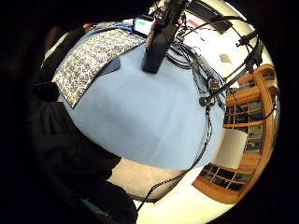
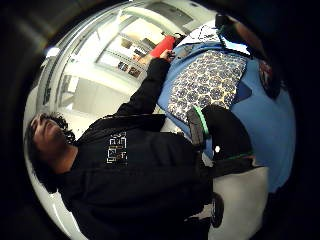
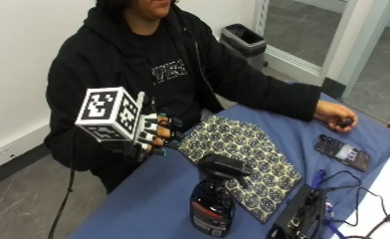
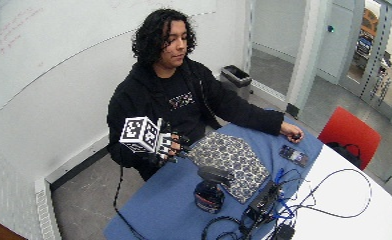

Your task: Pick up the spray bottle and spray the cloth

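Fingers of my right hand (image 3: 152,135) hang loosely curled, holding nothing; upright spray bottle (image 3: 213,201) stands lower right, cloth (image 3: 248,159) beyond.

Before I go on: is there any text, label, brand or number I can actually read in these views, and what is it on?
None can be read for certain.
Spray bottle: label with a red band and small print, too small to read.
Hoodie: pale chest print, blurred; not legible in any view.
Phone: lit screen, nothing legible.
Whiteboard: faint reddish handwriting, too faint to read.
Patterned cloth: pattern only, no text.
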A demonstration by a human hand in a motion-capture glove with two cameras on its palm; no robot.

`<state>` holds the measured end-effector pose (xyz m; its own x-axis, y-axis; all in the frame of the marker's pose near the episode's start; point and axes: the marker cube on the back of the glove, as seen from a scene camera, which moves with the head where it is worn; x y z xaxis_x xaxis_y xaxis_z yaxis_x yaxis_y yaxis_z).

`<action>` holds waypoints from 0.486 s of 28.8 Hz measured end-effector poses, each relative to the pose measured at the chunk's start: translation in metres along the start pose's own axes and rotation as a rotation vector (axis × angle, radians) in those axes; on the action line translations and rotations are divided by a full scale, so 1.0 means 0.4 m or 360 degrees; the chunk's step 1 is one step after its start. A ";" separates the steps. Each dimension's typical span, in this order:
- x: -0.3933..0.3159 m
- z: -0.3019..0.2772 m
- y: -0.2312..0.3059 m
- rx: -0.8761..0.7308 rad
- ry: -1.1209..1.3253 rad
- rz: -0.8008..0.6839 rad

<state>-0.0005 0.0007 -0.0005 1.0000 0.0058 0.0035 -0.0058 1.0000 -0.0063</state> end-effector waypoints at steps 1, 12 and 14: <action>0.000 -0.001 0.000 -0.0002 0.0001 0.0001; -0.015 -0.020 -0.017 -0.0074 0.0018 -0.0036; -0.021 -0.020 -0.018 -0.0077 0.0018 -0.0042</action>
<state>-0.0089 -0.0065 -0.0087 0.9998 -0.0209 -0.0070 0.0205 0.9983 -0.0549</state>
